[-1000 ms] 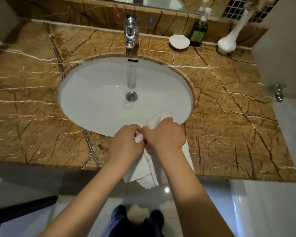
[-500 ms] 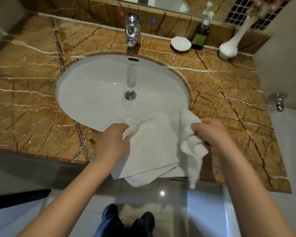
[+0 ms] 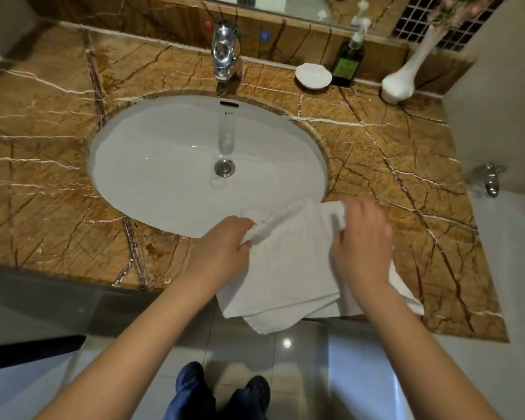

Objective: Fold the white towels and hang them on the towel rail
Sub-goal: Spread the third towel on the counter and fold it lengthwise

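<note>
A white towel lies over the front edge of the brown marble counter, its upper edge at the rim of the white sink and its lower layers hanging past the counter's front. My left hand grips the towel's upper left corner, bunched in the fingers. My right hand holds the towel's upper right edge, and part of the cloth is hidden under that wrist. No towel rail is in view.
A chrome tap stands behind the sink. At the back right are a white soap dish, a dark pump bottle and a white vase. A metal fitting sticks out of the right wall. My shoes stand on the tiled floor.
My hands went from close together on a bunched towel to spread apart, opening it out. Since then the right hand has come back left and the towel lies flatter.
</note>
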`<state>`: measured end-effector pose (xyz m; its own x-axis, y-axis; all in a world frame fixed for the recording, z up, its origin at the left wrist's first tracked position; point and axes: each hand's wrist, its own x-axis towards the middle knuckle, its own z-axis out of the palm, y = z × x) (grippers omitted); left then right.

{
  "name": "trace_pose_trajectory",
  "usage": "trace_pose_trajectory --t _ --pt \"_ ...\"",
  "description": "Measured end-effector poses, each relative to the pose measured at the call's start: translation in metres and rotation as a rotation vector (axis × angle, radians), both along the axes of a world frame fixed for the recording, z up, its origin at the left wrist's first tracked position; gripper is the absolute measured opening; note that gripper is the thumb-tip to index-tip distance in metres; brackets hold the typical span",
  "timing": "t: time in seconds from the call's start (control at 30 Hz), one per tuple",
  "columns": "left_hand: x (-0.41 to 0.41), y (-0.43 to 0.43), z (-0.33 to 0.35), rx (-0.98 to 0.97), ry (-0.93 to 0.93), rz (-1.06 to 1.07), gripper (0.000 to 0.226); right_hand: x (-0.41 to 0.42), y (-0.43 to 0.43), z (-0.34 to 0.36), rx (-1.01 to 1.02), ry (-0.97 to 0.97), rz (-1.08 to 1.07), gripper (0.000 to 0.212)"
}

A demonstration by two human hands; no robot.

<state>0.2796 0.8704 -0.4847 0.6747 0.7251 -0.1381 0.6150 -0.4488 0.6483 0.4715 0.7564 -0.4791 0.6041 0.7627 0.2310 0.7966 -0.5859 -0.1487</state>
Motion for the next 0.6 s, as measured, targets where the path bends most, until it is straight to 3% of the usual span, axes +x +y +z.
trace_pose_trajectory --t 0.1,0.2,0.33,0.47,0.6 --pt "-0.007 0.013 0.019 -0.044 -0.073 -0.001 0.027 -0.014 0.000 -0.018 0.000 0.259 0.106 0.038" --pt "-0.025 0.032 0.038 0.041 -0.089 0.033 0.031 -0.017 0.001 -0.027 -0.044 0.207 0.107 0.019" --pt "-0.065 0.067 0.042 0.205 0.107 0.007 0.024 -0.031 0.004 -0.028 -0.075 0.079 0.084 0.022" --pt "-0.106 0.089 0.017 0.272 0.428 -0.043 0.017 -0.042 0.004 -0.033 -0.061 0.001 0.043 0.026" --pt "-0.122 0.083 0.003 0.447 0.555 -0.025 0.043 -0.051 0.005 -0.040 -0.012 -0.012 0.008 0.027"
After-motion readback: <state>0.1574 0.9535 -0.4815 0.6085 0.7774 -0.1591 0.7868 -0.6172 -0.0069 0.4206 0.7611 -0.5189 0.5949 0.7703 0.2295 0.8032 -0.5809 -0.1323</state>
